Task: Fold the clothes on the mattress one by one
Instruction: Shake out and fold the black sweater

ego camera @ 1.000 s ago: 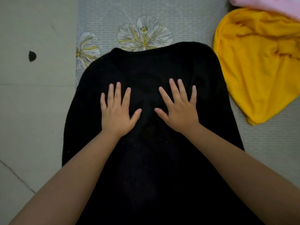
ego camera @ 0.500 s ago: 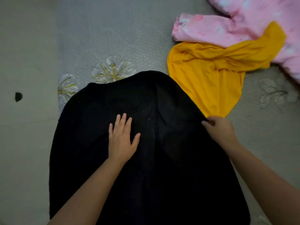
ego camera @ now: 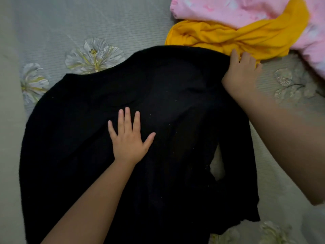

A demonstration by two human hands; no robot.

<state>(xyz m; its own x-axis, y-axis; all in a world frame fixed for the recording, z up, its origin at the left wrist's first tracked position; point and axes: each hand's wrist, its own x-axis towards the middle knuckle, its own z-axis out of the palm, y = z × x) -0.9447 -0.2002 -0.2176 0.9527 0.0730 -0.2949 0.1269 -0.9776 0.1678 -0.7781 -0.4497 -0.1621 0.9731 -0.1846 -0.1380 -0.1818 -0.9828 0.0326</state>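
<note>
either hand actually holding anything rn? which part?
The right hand grips the black garment at its far right edge, next to the yellow cloth. The left hand holds nothing; it rests flat on the garment's middle.

The black garment (ego camera: pixel 84 138) and pink cloth (ego camera: pixel 228 11) run off frame; the right hand's fingertips (ego camera: pixel 246 57) are hidden in fabric.

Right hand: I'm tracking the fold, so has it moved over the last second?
Yes. The right hand left the middle of the black garment for its far right edge, which it now grips beside the yellow garment.
</note>
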